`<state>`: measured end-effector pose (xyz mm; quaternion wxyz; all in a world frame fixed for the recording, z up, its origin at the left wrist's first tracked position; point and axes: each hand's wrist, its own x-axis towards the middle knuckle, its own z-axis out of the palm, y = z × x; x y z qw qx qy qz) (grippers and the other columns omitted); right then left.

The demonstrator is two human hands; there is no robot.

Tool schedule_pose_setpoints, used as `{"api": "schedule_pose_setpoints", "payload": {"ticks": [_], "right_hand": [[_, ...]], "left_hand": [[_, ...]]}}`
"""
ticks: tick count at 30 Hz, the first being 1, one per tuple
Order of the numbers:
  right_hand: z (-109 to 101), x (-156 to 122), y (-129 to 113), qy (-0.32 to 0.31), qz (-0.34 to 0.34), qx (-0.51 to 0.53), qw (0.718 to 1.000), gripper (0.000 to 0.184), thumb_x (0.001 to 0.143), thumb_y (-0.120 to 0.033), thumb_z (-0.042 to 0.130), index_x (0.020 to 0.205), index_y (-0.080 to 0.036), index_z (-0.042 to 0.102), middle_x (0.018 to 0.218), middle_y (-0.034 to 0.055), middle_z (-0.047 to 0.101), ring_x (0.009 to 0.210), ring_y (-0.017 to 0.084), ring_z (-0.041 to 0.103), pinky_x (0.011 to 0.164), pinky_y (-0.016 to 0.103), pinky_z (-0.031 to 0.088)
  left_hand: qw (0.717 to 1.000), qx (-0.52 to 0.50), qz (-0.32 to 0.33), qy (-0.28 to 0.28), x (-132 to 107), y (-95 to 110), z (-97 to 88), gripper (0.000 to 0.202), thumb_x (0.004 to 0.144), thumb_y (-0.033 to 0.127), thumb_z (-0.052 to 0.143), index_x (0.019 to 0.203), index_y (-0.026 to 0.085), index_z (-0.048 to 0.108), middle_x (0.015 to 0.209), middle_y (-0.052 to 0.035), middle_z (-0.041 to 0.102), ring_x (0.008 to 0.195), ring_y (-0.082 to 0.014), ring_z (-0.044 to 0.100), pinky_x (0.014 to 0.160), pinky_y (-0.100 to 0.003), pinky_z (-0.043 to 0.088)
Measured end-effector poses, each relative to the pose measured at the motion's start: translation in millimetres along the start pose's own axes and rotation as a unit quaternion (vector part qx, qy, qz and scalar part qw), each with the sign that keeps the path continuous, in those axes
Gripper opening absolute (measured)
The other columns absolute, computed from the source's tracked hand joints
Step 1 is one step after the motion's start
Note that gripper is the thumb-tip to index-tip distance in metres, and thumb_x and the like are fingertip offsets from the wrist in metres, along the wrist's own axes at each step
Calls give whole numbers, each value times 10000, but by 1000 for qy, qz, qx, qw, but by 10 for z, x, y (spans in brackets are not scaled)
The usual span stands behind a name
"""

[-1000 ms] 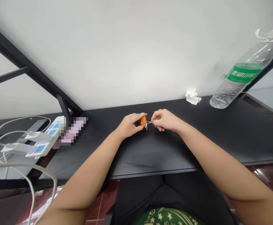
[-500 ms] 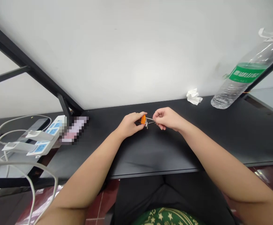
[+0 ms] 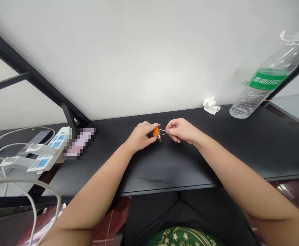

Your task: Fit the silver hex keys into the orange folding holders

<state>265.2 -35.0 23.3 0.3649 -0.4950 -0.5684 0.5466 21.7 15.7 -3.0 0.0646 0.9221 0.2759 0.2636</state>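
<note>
My left hand (image 3: 142, 137) is closed around an orange holder (image 3: 155, 131), its thumb on the near side and fingers on the far side. Several short metal ends of what look like hex keys poke out of the holder's right side. Two longer thin metal rods run from there toward my right hand (image 3: 178, 130). The fingertips of that hand pinch a hex key (image 3: 162, 130), the upper light-coloured rod. A darker rod (image 3: 164, 134) lies just below it; whether the fingers touch it I cannot tell. Both hands are just over the black tabletop.
A white power strip (image 3: 54, 147) with plugged-in chargers and looping white cables (image 3: 23, 181) lies at the left, beside a pixelated flat object (image 3: 81, 143). Toward the back right are a crumpled tissue (image 3: 211, 105) and a plastic bottle (image 3: 262, 80), against the white wall (image 3: 149, 61).
The view has shifted slightly, so things appear a little further left. Both hands keep the same hold and spacing on the orange holder and the hex key.
</note>
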Motion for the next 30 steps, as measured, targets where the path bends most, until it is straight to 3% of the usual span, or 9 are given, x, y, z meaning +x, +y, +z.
{"api": "schedule_pose_setpoints", "payload": {"ticks": [8, 13, 16, 21, 25, 27, 30], "right_hand": [[70, 29, 15, 14, 5, 84, 996, 137, 764, -202, 788, 776, -169, 656, 592, -12, 630, 459, 90, 538, 386, 191, 432], [130, 19, -2, -53, -13, 192, 980, 304, 755, -327, 875, 904, -137, 690, 833, 56, 742, 613, 99, 641, 569, 224, 555], [155, 11, 39, -71, -43, 190, 978, 370, 736, -356, 893, 946, -145, 673, 848, 50, 744, 637, 102, 636, 593, 233, 532], [191, 106, 144, -16, -64, 103, 993, 388, 711, -360, 878, 833, -201, 546, 702, -49, 626, 573, 85, 516, 518, 209, 386], [241, -40, -144, 82, -122, 0, 989, 282, 722, -358, 826, 781, -216, 590, 702, -33, 585, 649, 132, 546, 611, 260, 474], [361, -375, -367, 15, -174, 60, 983, 194, 784, -382, 767, 845, -232, 659, 790, 17, 663, 724, 174, 630, 702, 314, 543], [741, -1179, -516, -195, -147, 107, 964, 272, 872, -557, 623, 859, -296, 699, 826, 62, 727, 766, 260, 718, 675, 397, 593]], "left_hand": [[1000, 22, 4, -12, 29, 67, 14, 488, 873, 245, 689, 1360, 252, 655, 1030, -51, 754, 1022, -241, 662, 948, -409, 516], [999, -20, -26, 5, 40, 110, -4, 426, 849, 245, 735, 1271, 278, 692, 1051, -20, 762, 1028, -223, 644, 946, -374, 530], [998, -46, -39, 17, 40, 140, -17, 382, 828, 231, 760, 1206, 269, 717, 1096, -22, 760, 1099, -227, 635, 963, -362, 539], [999, -42, -28, 11, 50, 197, 11, 356, 808, 222, 762, 1162, 254, 735, 1148, -52, 755, 1206, -266, 623, 1029, -412, 536], [998, -44, -20, 26, 50, 146, 18, 409, 832, 230, 738, 1240, 244, 711, 1151, -59, 761, 1137, -256, 653, 1003, -415, 554], [998, -48, -26, 32, 41, 80, 11, 395, 840, 250, 738, 1233, 241, 712, 1132, -58, 767, 1093, -249, 670, 981, -408, 566], [997, -51, -25, 42, 23, -18, 9, 459, 834, 244, 737, 1291, 230, 690, 1155, -64, 772, 1055, -232, 689, 987, -402, 572]]}}
